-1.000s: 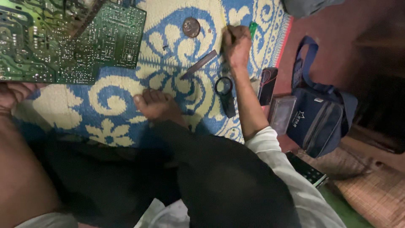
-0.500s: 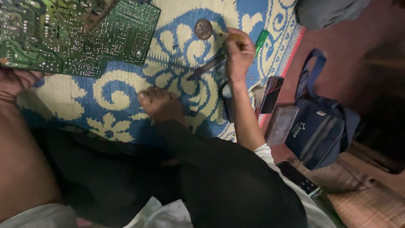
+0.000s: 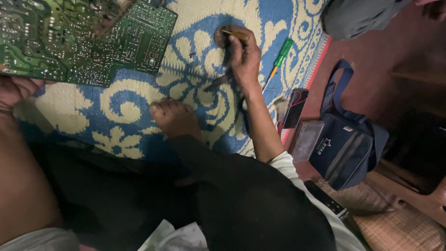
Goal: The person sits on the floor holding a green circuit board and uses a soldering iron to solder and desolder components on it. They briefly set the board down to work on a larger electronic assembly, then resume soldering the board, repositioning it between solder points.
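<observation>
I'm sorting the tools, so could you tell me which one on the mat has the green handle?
The screwdriver right of the right hand; the tool that hand holds is yellowish, not green.

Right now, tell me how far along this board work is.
Done: the circuit board lies bare, solder side up, at the left hand, grip hidden. In hand: the right hand holds a slim tool, tip at the small round tin. Left: no tool touches the board; the green screwdriver lies on the mat.
</observation>
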Demonstrator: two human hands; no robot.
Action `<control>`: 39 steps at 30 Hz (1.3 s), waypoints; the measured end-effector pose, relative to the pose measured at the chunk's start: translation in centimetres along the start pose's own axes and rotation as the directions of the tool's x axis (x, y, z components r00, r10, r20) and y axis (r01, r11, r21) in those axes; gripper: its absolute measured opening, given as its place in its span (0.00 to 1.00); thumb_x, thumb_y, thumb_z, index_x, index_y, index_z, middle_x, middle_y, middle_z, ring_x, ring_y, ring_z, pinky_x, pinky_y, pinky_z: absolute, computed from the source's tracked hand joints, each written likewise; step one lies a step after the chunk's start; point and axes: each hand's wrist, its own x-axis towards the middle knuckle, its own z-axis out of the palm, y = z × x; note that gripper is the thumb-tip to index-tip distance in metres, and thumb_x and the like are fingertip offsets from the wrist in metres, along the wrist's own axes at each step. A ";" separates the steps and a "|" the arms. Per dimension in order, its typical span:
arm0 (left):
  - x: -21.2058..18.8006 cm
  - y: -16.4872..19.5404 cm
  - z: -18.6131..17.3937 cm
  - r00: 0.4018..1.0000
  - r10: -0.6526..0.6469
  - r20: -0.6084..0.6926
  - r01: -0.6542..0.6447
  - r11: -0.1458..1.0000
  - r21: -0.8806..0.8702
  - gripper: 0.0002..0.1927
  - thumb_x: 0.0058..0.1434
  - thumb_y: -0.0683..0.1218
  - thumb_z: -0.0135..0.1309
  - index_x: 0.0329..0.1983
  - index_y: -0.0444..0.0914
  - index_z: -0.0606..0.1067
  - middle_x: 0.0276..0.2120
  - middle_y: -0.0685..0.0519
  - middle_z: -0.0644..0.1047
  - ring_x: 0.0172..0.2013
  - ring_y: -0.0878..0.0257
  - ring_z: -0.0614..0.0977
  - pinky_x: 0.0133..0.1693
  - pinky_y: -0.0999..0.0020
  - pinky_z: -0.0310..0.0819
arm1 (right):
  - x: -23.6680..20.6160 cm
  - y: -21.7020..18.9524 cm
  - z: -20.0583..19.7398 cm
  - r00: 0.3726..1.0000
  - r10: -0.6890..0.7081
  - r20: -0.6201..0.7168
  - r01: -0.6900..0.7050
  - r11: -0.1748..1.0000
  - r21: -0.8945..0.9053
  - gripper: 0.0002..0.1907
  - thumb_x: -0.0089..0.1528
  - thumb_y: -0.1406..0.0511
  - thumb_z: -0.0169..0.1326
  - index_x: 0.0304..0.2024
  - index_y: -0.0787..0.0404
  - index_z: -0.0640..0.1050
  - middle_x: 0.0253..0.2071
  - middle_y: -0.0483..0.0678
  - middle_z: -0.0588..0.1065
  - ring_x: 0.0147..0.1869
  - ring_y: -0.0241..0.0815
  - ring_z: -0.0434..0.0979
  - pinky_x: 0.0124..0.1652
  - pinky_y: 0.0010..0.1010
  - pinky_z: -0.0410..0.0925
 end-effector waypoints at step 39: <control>-1.8 2.1 -0.8 0.948 0.309 0.082 -0.316 0.867 0.387 0.30 0.67 0.57 0.62 0.67 0.42 0.70 0.61 0.49 0.77 0.59 0.50 0.81 0.56 0.41 0.78 | -2.0 -4.6 -2.0 0.744 0.484 0.461 -0.503 -0.049 0.863 0.08 0.71 0.68 0.54 0.52 0.65 0.76 0.39 0.48 0.76 0.44 0.40 0.77 0.43 0.31 0.72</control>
